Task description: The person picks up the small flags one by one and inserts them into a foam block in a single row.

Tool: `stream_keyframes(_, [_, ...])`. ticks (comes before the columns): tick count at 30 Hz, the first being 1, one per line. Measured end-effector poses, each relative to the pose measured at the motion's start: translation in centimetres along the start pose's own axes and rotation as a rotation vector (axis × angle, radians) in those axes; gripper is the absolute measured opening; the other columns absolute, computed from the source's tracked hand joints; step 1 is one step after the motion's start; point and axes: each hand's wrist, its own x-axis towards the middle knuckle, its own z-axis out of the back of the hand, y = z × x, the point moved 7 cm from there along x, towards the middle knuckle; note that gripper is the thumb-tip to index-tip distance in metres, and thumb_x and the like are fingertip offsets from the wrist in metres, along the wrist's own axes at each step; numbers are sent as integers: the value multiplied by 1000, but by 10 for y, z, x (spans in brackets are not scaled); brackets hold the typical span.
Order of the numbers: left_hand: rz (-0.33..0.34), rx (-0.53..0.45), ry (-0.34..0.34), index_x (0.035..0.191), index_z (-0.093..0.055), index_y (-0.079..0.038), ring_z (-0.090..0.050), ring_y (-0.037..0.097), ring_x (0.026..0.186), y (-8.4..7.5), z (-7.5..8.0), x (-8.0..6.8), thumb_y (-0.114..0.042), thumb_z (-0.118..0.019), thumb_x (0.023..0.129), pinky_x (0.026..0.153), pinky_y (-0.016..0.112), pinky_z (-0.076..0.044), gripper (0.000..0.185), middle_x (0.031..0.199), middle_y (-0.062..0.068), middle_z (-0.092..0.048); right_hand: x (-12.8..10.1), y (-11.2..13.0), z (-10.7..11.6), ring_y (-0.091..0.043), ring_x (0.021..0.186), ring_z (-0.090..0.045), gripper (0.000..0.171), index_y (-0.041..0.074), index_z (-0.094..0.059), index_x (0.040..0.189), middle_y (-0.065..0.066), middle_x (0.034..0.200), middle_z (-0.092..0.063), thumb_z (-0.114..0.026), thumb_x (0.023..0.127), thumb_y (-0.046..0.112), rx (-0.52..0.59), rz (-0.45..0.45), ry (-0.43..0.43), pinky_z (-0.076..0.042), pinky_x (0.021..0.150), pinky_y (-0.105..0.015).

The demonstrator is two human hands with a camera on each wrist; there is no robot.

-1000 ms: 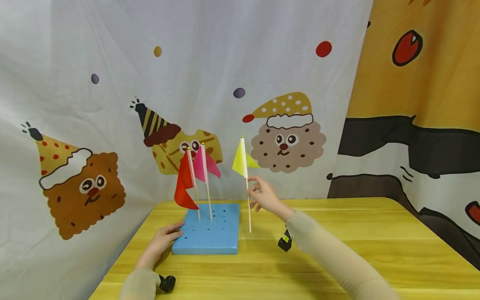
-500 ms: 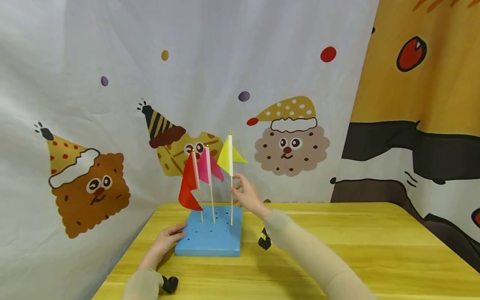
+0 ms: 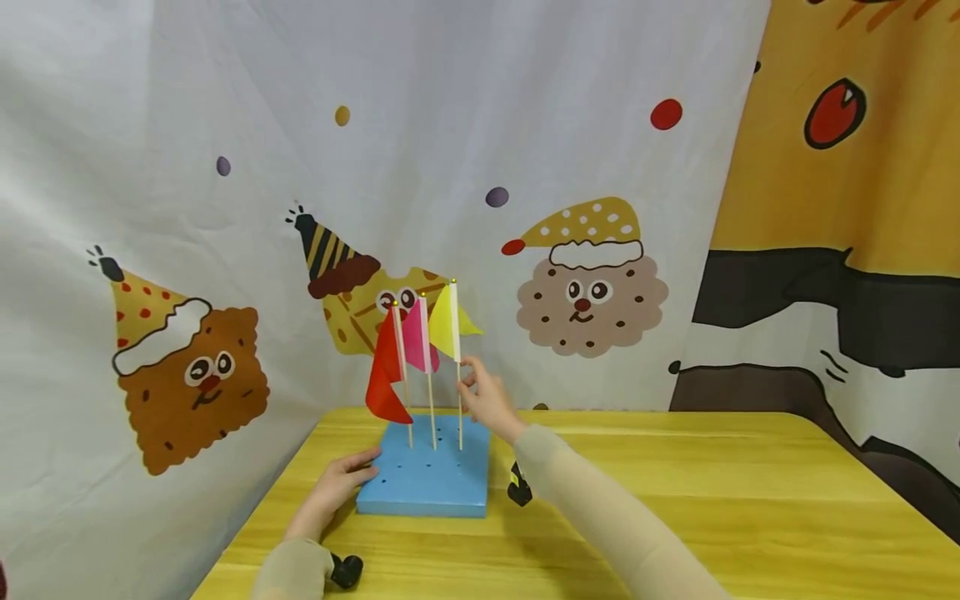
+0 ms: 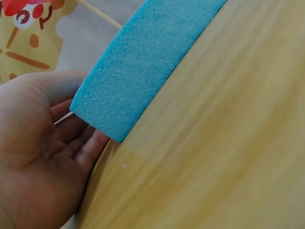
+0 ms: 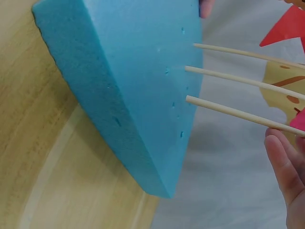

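My right hand (image 3: 487,400) pinches the thin wooden stick of a yellow flag (image 3: 444,325) between thumb and fingertips, just below the cloth. The flag is upright, and in the right wrist view the lower end of its stick (image 5: 228,111) is right at the top face of a blue foam block (image 3: 423,492). A red flag (image 3: 386,375) and a pink flag (image 3: 416,337) stand in the block, left of the yellow one. My left hand (image 3: 333,492) rests against the block's left side with its fingers fairly straight, near the block's corner in the left wrist view (image 4: 43,157).
Several small holes dot the block's top face. Block and forearms are over a wood-grain table (image 3: 637,475). Behind it hangs a white cloth (image 3: 420,100) printed with cartoon biscuits. Dark devices are strapped at both wrists, one (image 3: 347,572) by the left sleeve.
My right hand has carried the yellow flag leftward from beside the block to over it, then lowered it in line with the other flags. The left hand stays at the block's side.
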Motion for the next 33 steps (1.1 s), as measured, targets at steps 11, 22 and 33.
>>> stream_keyframes(11, [-17, -20, -1, 136, -54, 3, -34, 43, 135, -1, 0, 0, -11, -63, 95, 109, 56, -30, 44, 143, 24, -45, 0, -7, -6, -15, 57, -62, 40, 13, -41, 139, -16, 103, -65, -54, 101, 15, -33, -4, 9, -52, 44, -31])
stream_keyframes(22, [-11, -41, -6, 135, -55, 4, -34, 43, 136, 1, 1, 2, -9, -63, 94, 110, 56, -28, 43, 141, 23, -47, -2, -16, -13, -17, 55, -62, 40, 12, -42, 138, -4, 93, -63, -55, 100, 13, -35, -3, 8, -51, 42, -30])
stream_keyframes(33, [-24, -15, 5, 136, -53, 4, -36, 44, 133, 3, -1, 1, -11, -61, 96, 106, 56, -34, 44, 143, 25, -45, -4, -25, -15, -21, 52, -60, 42, 14, -43, 138, -9, 91, -64, -57, 99, 14, -23, -22, 6, -50, 41, -30])
